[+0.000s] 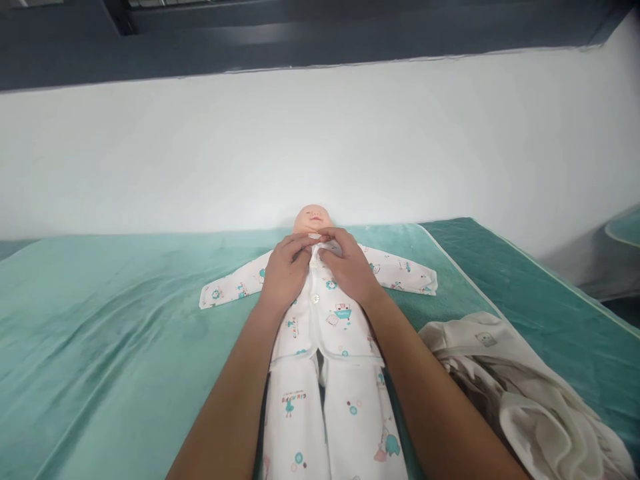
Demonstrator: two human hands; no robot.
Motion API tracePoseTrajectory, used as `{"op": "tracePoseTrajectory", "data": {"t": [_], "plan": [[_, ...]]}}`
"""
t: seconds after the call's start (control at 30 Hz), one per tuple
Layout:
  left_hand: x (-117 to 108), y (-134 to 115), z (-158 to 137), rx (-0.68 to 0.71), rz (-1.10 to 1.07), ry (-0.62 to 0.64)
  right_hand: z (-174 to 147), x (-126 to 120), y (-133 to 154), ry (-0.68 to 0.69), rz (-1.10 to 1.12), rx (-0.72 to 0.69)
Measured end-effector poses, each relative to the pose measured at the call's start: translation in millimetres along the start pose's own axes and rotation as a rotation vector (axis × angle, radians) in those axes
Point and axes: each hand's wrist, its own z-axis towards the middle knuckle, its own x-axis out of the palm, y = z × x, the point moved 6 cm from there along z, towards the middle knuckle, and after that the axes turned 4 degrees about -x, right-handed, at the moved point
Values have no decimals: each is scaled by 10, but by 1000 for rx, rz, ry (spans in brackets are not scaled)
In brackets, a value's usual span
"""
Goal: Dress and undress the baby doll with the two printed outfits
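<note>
Doll: lies on its back, head near the wall.
Top: white, printed, laid over the doll's trunk with its front edges running down the middle.
Sleeves: 2, spread out flat from the doll's shoulders, 1 to each side; no doll hands show at the ends, so whether arms fill them I cannot tell.
Button: midway down the doll's front, where the edges meet; it looks done up.
Pants: same print, below the doll's trunk, 2 legs side by side, ends out of view.
Left hand: on the doll's upper chest, fingers bent at the collar.
Right hand: across from it on the doll's chest; the fingertips of both hands come together just under the chin. Pinching or only resting, I cannot tell.
Cloth: crumpled, right of the doll and apart from it.
Cover: green, under the doll.
Done: top and pants laid in place at the doll, lower front closed, by the look of it.
Left: probably the collar; fingers hide whether it is fastened.
</note>
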Motion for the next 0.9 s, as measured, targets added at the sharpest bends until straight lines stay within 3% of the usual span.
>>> {"op": "tracePoseTrajectory", "data": {"t": [0.27, 0.57, 0.9], "plan": [[-76, 90, -160, -153, -148, -53, -130, -84, 113, -68, 66, -72], [-118, 116, -421, -47, -136, -1, -559, -116, 212, -69, 14, -107], [-130, 88, -506, -28, -31, 8, -554, -108, 276, -60, -108, -190]]}}
